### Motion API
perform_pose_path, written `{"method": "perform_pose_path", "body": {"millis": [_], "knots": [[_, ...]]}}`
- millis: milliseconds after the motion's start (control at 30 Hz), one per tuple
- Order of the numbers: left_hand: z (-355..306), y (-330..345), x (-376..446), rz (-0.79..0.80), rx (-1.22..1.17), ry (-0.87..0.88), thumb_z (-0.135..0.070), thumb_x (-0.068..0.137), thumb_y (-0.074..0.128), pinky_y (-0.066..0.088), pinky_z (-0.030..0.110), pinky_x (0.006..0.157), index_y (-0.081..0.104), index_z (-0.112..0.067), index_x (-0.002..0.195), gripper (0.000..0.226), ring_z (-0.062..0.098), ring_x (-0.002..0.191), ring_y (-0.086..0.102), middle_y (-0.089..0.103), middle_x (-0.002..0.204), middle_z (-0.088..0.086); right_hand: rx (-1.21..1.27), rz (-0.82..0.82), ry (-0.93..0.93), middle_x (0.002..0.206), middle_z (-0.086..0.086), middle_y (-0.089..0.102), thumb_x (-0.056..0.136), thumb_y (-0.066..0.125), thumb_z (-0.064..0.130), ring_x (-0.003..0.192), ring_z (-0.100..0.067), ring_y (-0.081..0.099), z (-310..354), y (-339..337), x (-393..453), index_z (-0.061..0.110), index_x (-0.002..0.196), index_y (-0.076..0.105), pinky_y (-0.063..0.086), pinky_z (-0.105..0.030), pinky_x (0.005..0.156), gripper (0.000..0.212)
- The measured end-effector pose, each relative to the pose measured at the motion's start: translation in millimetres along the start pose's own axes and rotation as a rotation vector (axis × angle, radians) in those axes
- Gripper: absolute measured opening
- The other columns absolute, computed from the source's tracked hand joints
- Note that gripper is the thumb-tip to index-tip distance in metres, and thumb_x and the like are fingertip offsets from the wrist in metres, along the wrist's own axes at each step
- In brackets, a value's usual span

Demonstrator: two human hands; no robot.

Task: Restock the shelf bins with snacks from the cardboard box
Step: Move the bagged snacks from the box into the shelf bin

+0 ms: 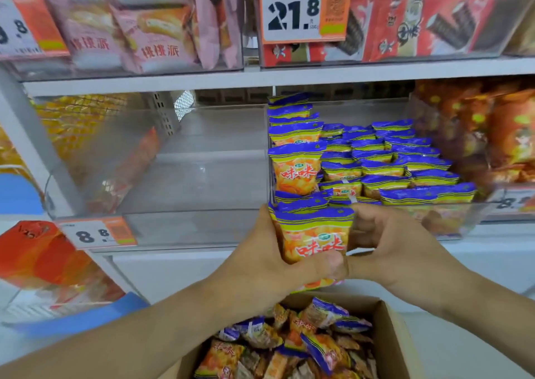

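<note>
Both hands, left [269,260] & right [385,239], gripped a stack of snack packs [314,234] at the near edge of the right bin [451,219], approx. half full. Left bin [179,219] was bare; cardboard box [388,335] had plenty left.

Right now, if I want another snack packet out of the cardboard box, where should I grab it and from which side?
Come straight down from above into the cardboard box, whose top is open. Pinch the snack packet lying uppermost by its flat blue crimped end; that sealed edge probably gives firmer purchase than the puffy middle.
</note>
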State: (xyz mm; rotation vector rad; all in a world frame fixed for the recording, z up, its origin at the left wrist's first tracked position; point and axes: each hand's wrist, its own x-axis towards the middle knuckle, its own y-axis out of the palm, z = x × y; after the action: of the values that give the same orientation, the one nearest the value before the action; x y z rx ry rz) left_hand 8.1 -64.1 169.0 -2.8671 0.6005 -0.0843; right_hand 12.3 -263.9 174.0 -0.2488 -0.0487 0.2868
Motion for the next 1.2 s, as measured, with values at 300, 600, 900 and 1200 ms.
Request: {"method": "perform_pose_path", "body": {"millis": [300, 600, 900, 1200], "knots": [[2, 0, 3, -0.141, -0.111, -0.010, -0.031, 0.069, 0.087, 0.058, 0.022, 0.075, 0.058, -0.019, 0.127, 0.066, 0.012, 0.096, 0.074, 0.076, 0.107, -0.006, -0.057, 0.043, -0.128, 0.100, -0.003, 0.075, 0.055, 0.091, 0.030, 0.093, -0.019, 0.072, 11, -13, -6, 0.023, 0.097, 0.067, 0.059, -0.036, 0.085, 0.049], [-5, -1, 3, -0.016, -0.046, 0.068, -0.033, 0.078, 0.080, 0.057, 0.024, 0.081, 0.063, -0.021, 0.122, 0.048, 0.014, 0.103, 0.071, 0.075, 0.111, -0.004, 0.035, 0.191, -0.125, 0.126, 0.001, 0.069, 0.072, 0.086, 0.034, 0.118, -0.020, 0.065, 4, -16, -8, 0.032, 0.134, 0.051, 0.053, -0.033, 0.099, 0.071], [-6, 6, 6, 0.070, 0.166, 0.211, -0.073, 0.080, 0.056, 0.052, 0.023, 0.090, 0.060, -0.030, 0.125, 0.062, 0.012, 0.114, 0.065, 0.071, 0.118, -0.014, -0.108, 0.162, -0.105, 0.117, -0.006, 0.073, 0.067, 0.090, 0.023, 0.110, -0.026, 0.069, 12, -36, -1, 0.015, 0.123, 0.063, 0.054, -0.050, 0.097, 0.062], [-3, -2, 31, -0.349, 0.528, 0.312, -0.078, 0.076, 0.060, 0.031, 0.000, 0.097, 0.038, -0.038, 0.140, 0.078, -0.007, 0.125, 0.043, 0.041, 0.134, -0.018, 0.054, 0.000, -0.138, 0.121, -0.015, 0.071, 0.061, 0.095, 0.024, 0.115, -0.034, 0.067, 15, -92, 29, -0.001, 0.129, 0.058, 0.050, -0.057, 0.102, 0.082]]}}
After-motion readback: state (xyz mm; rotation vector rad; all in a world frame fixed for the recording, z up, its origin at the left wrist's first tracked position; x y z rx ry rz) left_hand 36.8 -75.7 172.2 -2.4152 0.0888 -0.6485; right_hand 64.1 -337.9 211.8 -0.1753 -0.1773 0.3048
